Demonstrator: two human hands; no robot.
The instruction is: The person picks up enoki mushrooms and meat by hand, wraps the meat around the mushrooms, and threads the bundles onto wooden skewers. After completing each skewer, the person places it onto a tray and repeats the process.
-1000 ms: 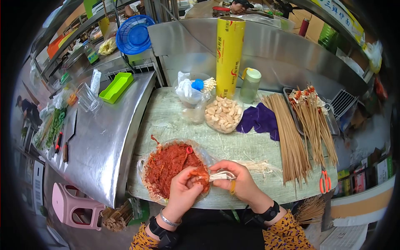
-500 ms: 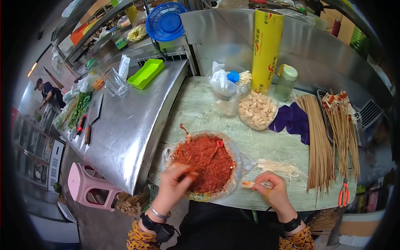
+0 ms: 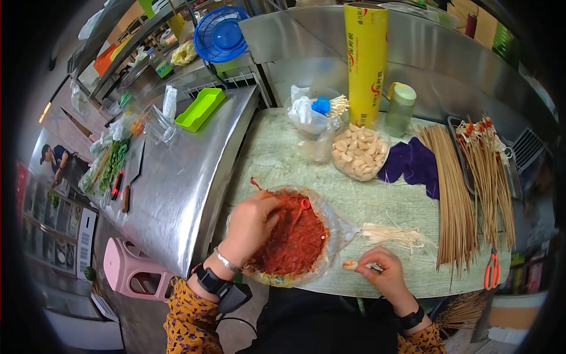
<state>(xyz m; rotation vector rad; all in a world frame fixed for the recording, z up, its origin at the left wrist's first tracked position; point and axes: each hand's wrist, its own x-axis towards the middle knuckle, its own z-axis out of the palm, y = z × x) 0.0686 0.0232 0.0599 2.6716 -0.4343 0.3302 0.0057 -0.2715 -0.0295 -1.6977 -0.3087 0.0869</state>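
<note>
My left hand (image 3: 252, 221) is over the left side of a plastic-lined bowl (image 3: 339, 230) of coarse red chili paste (image 3: 295, 248). Its fingers are bent together and touch the paste, and whatever they pinch is hidden. A red ring-shaped piece (image 3: 305, 203) lies in the paste near the far rim. To the right of the bowl, my right hand (image 3: 383, 272) pinches a small pale piece (image 3: 349, 265) smeared with orange-red. Just beyond that hand, thin white enoki mushrooms (image 3: 392, 234) lie loose on the table.
Bare skewers (image 3: 448, 200) and loaded skewers (image 3: 486, 177) lie at the right, near orange-handled scissors (image 3: 492, 271). Farther back are peeled garlic cloves (image 3: 359, 152), a purple cloth (image 3: 407, 165), a yellow film roll (image 3: 367, 65) and a bottle (image 3: 401, 109). A person (image 3: 62, 165) stands far left.
My left hand has moved up and away from me over the paste, its fingers now lower in it. The right hand stays nearly in place with the pale piece. The view has shifted slightly.
</note>
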